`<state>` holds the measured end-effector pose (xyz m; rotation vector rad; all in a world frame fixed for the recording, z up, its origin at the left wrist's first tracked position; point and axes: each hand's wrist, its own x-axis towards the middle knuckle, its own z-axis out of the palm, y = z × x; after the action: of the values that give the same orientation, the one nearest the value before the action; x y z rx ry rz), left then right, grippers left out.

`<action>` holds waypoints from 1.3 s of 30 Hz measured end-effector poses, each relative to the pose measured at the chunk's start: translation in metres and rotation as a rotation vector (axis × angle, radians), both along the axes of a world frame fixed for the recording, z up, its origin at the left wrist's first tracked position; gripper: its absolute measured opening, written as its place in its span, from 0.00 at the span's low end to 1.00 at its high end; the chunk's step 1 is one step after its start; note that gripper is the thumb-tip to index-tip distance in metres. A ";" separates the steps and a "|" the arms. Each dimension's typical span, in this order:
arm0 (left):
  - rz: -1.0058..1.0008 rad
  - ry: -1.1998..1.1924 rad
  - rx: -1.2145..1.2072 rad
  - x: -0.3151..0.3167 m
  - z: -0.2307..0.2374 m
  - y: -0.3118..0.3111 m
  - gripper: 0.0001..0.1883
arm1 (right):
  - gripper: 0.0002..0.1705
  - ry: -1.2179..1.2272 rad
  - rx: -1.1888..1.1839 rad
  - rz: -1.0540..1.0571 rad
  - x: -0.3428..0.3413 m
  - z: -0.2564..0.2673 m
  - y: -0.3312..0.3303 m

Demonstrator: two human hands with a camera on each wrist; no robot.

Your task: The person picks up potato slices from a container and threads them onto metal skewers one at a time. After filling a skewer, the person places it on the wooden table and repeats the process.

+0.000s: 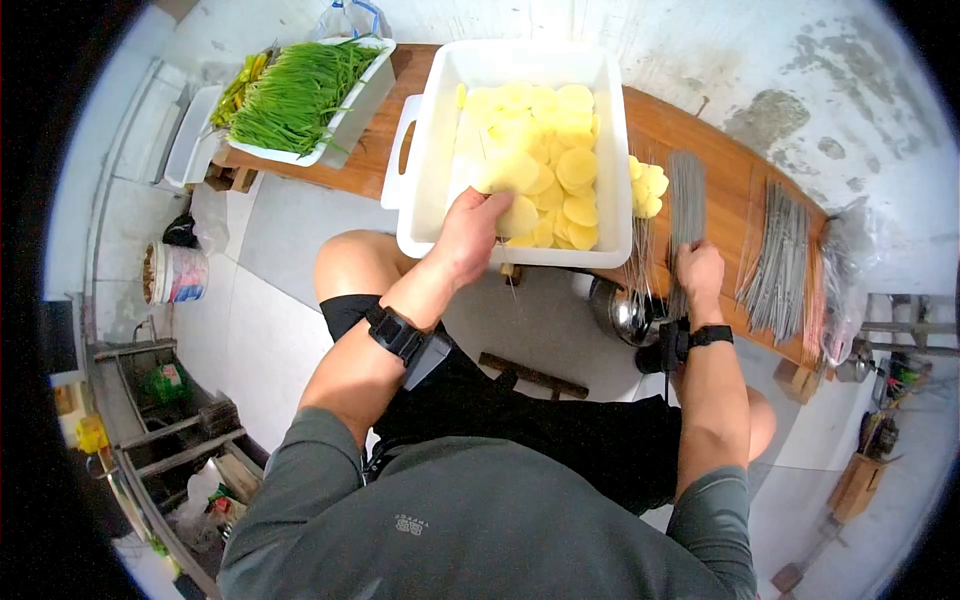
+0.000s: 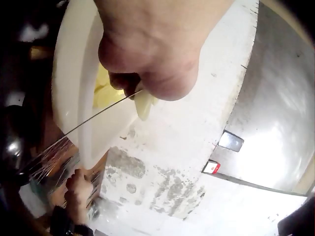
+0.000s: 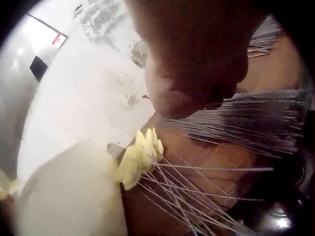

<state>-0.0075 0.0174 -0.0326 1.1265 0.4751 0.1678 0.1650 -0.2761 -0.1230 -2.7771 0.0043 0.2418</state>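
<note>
From here: brown wood tabletop (image 1: 735,190). Big white tub (image 1: 432,130) w/ yellow slices (image 1: 577,168) under & beyond L hand (image 1: 468,232); white bin (image 1: 355,125) of greens (image 1: 300,97) farther L. Grey skewers (image 1: 686,195) at R hand (image 1: 700,268), skewered slices (image 1: 648,188) just L of it, 2nd skewer bunch (image 1: 775,260) to its R.

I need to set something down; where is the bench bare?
Bare bench shows between the greens tub and the potato tub, and in a strip between the inner skewers, at the right hand, and the outer skewers. Crowded: from the potato tub to the inner skewers, where potato skewers lie, and from the outer skewers to the plastic bag.
</note>
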 end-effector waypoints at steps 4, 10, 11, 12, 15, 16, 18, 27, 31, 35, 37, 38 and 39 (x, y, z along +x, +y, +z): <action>0.013 -0.044 0.011 0.004 -0.006 0.005 0.17 | 0.18 -0.172 0.219 0.032 -0.009 0.012 0.000; 0.036 -0.025 0.055 0.010 0.000 0.006 0.18 | 0.11 -0.077 0.812 0.121 -0.116 0.071 0.028; 0.034 -0.061 0.022 0.010 0.003 0.005 0.18 | 0.11 -0.083 0.837 0.210 -0.139 0.073 0.034; 0.033 -0.098 -0.007 0.010 0.006 0.005 0.18 | 0.11 -0.056 0.827 0.288 -0.161 0.078 0.040; 0.096 -0.131 0.077 0.015 0.012 0.005 0.17 | 0.09 0.080 0.843 0.385 -0.203 0.090 0.052; 0.095 -0.132 0.081 0.015 0.016 0.006 0.17 | 0.09 0.078 0.847 0.384 -0.208 0.087 0.054; 0.114 -0.114 0.070 0.014 0.026 0.007 0.16 | 0.08 0.035 0.870 0.406 -0.214 0.078 0.057; 0.145 -0.117 0.193 0.009 0.039 0.015 0.15 | 0.14 -0.188 0.768 0.543 -0.222 0.081 0.047; 0.154 -0.183 0.177 0.013 0.033 0.016 0.15 | 0.12 -0.111 0.771 0.491 -0.228 0.081 0.046; 0.179 -0.221 0.222 0.015 0.031 0.016 0.15 | 0.12 -0.094 0.756 0.475 -0.232 0.082 0.046; 0.170 -0.212 0.243 0.015 0.030 0.017 0.16 | 0.12 -0.080 0.760 0.469 -0.233 0.083 0.047; 0.165 -0.198 0.246 0.016 0.027 0.019 0.16 | 0.12 -0.084 0.766 0.472 -0.233 0.083 0.047; 0.160 -0.184 0.250 0.016 0.027 0.020 0.16 | 0.11 -0.088 0.771 0.476 -0.233 0.083 0.048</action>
<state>0.0082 0.0373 -0.0056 1.3025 0.3864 0.4775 -0.0678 -0.2285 -0.0405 -1.9779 -0.6353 0.1833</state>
